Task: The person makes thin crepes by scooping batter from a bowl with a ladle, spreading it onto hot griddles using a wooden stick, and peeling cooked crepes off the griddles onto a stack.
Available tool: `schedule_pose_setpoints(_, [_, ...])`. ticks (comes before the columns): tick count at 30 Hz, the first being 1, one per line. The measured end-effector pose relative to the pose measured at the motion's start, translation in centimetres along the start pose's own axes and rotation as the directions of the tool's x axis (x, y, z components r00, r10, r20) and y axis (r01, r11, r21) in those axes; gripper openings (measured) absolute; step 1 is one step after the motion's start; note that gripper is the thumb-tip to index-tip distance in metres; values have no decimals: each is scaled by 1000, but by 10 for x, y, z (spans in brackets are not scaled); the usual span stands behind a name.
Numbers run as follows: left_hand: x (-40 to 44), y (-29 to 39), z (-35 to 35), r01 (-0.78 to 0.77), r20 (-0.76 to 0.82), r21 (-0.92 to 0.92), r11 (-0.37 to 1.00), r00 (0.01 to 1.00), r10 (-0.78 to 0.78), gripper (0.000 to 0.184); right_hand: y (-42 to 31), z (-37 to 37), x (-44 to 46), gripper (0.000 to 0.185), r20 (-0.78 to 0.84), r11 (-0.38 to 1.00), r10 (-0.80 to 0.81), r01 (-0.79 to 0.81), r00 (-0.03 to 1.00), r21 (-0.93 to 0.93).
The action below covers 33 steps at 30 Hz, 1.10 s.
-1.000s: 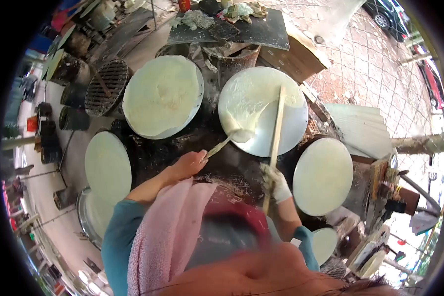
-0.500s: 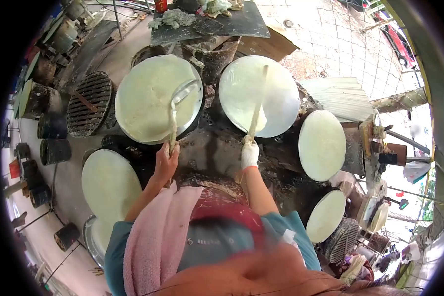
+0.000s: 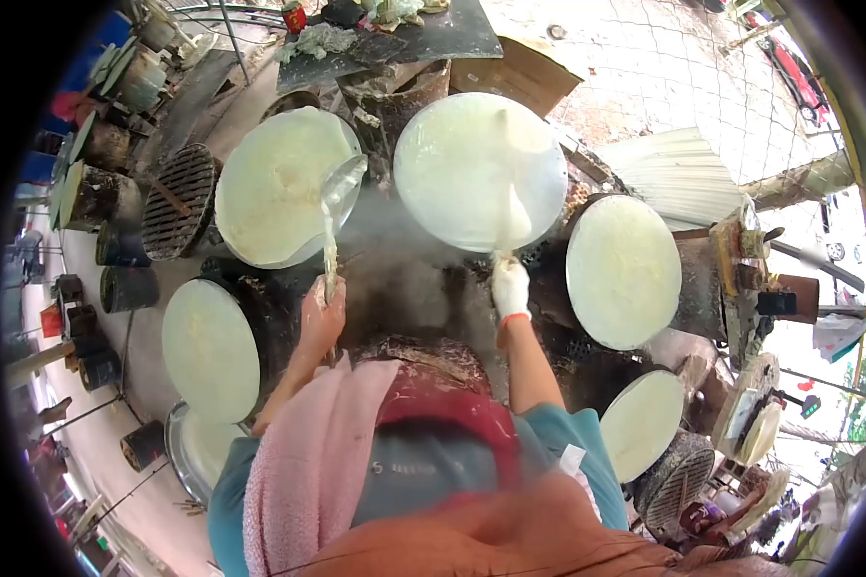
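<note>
My left hand, bare, is wrapped round the handle of a ladle. The ladle's metal bowl is over the right edge of the left round pan, which carries a pale yellowish layer. In my right hand, which wears a white glove with an orange band at the wrist, is a long stick-like tool, smeared by motion. It reaches across the right round pan. A thin whitish layer covers that pan, with a thicker white patch near the tool. The tool's far end is blurred.
More round pale-topped discs stand at the left and right. A slatted round grate lies at the left. Steam drifts between the two front pans. Behind them are a dark board and a cardboard box.
The whitish layer covers more of the right pan, where bare metal showed at its right. The ladle has turned somewhat. My right hand and its tool have shifted slightly; the view has moved too.
</note>
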<state>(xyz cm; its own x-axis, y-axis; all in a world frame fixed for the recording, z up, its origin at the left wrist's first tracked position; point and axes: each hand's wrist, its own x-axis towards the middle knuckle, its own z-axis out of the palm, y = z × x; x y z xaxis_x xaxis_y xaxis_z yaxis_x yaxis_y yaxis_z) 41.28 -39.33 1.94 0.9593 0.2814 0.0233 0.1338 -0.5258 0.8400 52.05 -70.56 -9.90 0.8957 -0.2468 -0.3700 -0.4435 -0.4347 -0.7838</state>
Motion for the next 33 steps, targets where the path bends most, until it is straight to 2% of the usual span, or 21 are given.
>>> schedule_pose_setpoints(1, [-6, -2, 6, 14, -4, 28, 1000, 1000, -14, 16, 9, -2, -4, 38, 81, 982, -69, 82, 994, -168])
schedule_pose_setpoints(3, [-19, -11, 15, 41, -12, 87, 995, 999, -40, 16, 23, -9, -28, 38, 264, 847, -165, 273, 950, -457])
schedule_pose_setpoints(4, [-25, -8, 19, 170, -20, -12, 985, 985, -170, 16, 21, -23, -30, 34, 250, 834, -33, 165, 968, -527])
schedule_pose_setpoints(5, [-30, -1, 22, 292, -28, -112, 950, 954, -297, 16, 17, -41, -26, 33, 210, 822, -12, 130, 978, -554])
schedule_pose_setpoints(7, [-35, 30, 23, 469, 14, -268, 842, 876, -483, 16, 23, -65, 8, 32, 83, 834, -112, 139, 990, -534])
schedule_pose_setpoints(9, [-37, 47, 29, 465, 1, -276, 841, 875, -483, 13, 22, -80, 48, 33, 21, 847, -176, 163, 984, -505])
schedule_pose_setpoints(10, [-38, 48, 32, 466, 4, -281, 839, 875, -484, 13, 9, -88, 56, 34, 15, 905, -153, 147, 988, -398])
schedule_pose_setpoints(11, [-36, 50, 33, 464, 8, -284, 839, 876, -481, 12, 5, -89, 60, 35, 38, 946, -134, 139, 990, -293])
schedule_pose_setpoints(14, [-30, 63, 39, 468, 17, -264, 844, 877, -481, 11, 34, -77, 22, 36, 173, 923, -284, 318, 943, -219])
schedule_pose_setpoints(15, [-28, 62, 40, 475, 25, -272, 837, 873, -487, 11, 58, -74, 12, 50, 215, 867, -262, 327, 941, -376])
schedule_pose_setpoints(17, [-27, 59, 42, 499, 45, -287, 818, 860, -509, 11, 69, -81, 12, 62, 196, 842, -55, 151, 979, -518])
schedule_pose_setpoints(18, [-26, 61, 44, 505, 47, -278, 817, 857, -514, 11, 47, -87, 16, 63, 96, 842, -34, 80, 995, -533])
schedule_pose_setpoints(19, [-26, 62, 44, 507, 63, -279, 816, 857, -511, 12, 29, -91, 29, 63, 72, 802, -10, 51, 997, -596])
schedule_pose_setpoints(21, [-26, 63, 45, 507, 86, -287, 813, 859, -505, 12, 14, -83, 76, 64, -5, 759, -131, 97, 991, -644])
schedule_pose_setpoints(23, [-30, 64, 45, 507, 70, -286, 813, 857, -510, 11, -30, -91, 119, 61, -44, 767, -54, 14, 998, -642])
schedule_pose_setpoints(27, [-39, 59, 43, 523, 50, -288, 802, 844, -533, 10, -60, -83, 223, 53, -135, 748, -289, 135, 948, -649])
schedule_pose_setpoints(28, [-40, 58, 44, 540, 44, -278, 794, 833, -551, 10, -70, -80, 229, 48, -193, 760, -368, 175, 909, -626])
schedule_pose_setpoints(30, [-35, 60, 42, 551, 48, -282, 785, 825, -562, 10, -90, -80, 196, 44, -99, 786, -485, 383, 869, -486])
schedule_pose_setpoints(33, [-31, 67, 45, 532, 70, -316, 786, 839, -540, 10, -66, -86, 128, 36, 45, 671, -708, 691, 705, -271])
